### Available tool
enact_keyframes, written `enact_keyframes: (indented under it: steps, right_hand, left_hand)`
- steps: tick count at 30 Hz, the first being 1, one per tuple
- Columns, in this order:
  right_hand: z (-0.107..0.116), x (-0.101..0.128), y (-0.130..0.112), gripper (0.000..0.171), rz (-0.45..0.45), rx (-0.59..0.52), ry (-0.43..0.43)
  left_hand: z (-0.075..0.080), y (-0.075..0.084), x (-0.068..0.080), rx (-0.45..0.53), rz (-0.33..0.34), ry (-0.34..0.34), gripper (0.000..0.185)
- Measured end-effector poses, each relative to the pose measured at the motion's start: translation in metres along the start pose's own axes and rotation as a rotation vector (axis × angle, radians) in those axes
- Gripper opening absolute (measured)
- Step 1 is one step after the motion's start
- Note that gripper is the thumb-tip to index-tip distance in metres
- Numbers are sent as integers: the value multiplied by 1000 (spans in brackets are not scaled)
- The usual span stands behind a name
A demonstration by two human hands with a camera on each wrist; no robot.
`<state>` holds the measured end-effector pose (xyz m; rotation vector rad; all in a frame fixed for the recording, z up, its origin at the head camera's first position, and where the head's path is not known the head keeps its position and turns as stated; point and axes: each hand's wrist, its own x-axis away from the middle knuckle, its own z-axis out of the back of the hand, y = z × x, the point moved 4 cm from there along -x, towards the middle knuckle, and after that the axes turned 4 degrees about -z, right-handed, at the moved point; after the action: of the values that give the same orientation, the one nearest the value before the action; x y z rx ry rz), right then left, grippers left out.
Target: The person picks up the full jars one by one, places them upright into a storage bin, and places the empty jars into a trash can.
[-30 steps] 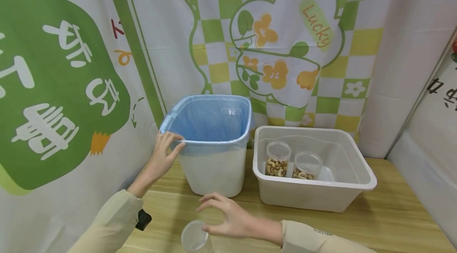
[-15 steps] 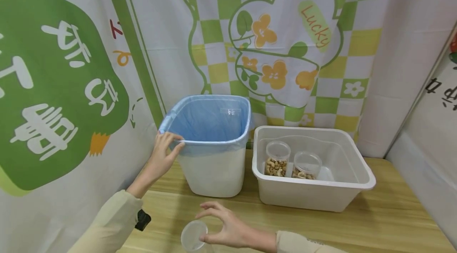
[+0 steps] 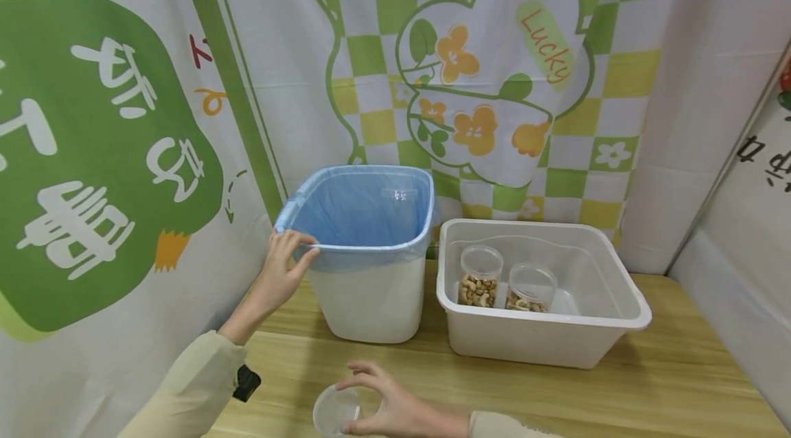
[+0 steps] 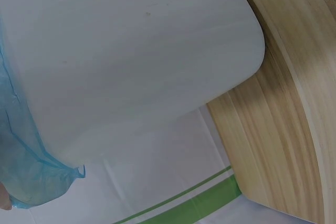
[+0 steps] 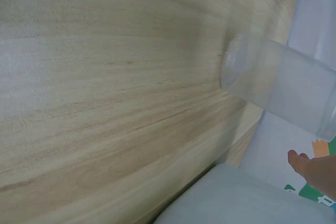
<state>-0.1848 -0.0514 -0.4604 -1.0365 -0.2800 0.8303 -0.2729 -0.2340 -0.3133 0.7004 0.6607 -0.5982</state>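
Observation:
In the head view, my left hand grips the front-left rim of a white trash can lined with a blue plastic bag. A fingertip shows by the bag's folded edge in the left wrist view. My right hand hovers at a clear plastic cup, fingers curved loosely at its rim and thumb near its right side. From the right wrist, the cup stands upright on the table, its inside bare, and the visible fingers are apart from it. Thumb contact is unclear.
A light grey plastic tub stands right of the can. Inside are two clear lidded jars of nuts, one left and one right. A clear shiny shape shows inside the bag. Printed curtains surround the wooden table.
My right hand has moved down and slightly left, closer around the cup's rim. The left hand keeps its grip on the can's rim.

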Motion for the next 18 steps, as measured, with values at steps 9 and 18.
enact_keyframes:
  steps: [9,18]
  right_hand:
    - [-6,-1,9,47,1,-17,-35]
    - [-11,-3,10,49,28,-81,-43]
  left_hand:
    - [1,1,0,0,-11,14,10]
    - [1,0,1,-1,-11,7,10]
